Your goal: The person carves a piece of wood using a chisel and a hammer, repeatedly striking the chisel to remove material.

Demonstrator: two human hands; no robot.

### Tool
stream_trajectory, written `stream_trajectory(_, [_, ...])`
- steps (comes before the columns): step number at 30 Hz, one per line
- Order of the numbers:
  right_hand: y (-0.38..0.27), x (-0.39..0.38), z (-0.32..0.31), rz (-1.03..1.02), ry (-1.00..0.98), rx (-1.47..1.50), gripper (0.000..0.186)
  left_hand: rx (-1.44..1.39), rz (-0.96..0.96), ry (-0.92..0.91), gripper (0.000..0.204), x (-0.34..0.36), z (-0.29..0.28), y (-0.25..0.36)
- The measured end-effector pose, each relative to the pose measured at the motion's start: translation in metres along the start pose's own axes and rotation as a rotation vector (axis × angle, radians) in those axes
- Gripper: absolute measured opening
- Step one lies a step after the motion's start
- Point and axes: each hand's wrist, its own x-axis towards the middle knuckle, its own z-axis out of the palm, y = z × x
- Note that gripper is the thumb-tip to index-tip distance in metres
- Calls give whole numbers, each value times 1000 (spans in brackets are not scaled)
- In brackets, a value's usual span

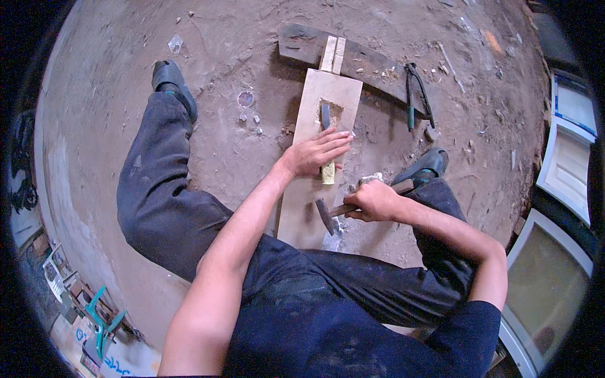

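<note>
Your left hand (315, 154) wraps the chisel (327, 142), blade seated in the mortise of the pale plank (315, 189) on the dirt floor. Your right hand (373, 201) is clenched on the hammer (328, 214) handle. Judgement: the chisel is stiff and sharp-edged; hold it low on the yellow handle.

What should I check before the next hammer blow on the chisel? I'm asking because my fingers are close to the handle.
1. Chisel blade seated in the recess cut in the board: ok.
2. Left hand gripping the chisel's yellow handle: ok, but the fingers lie over the handle, so mind them.
3. Right hand closed on the hammer shaft: ok.
4. Hammer head lined up over the handle end: not ok, it sits low by the board.
5. Board held steady: cannot tell; it rests on the dark plank and lies between the legs.
6. Pliers out of the swing path: ok.
</note>
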Motion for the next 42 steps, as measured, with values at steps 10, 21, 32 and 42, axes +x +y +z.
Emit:
stream_trajectory(10, [31, -7, -15, -280, -335, 563, 27, -7, -7, 26, 43, -1, 2, -1])
stream_trajectory(21, [37, -10, -3, -189, -351, 686, 24, -8, 8, 20, 44, -3, 5, -5])
stream_trajectory(32, [33, -14, -12, 5, -284, 630, 29, -22, 7, 39, 44, -1, 4, -5])
stream_trajectory(42, [30, -12, -4, -206, -250, 726, 23, -25, 5, 18, 43, 4, -1, -3])
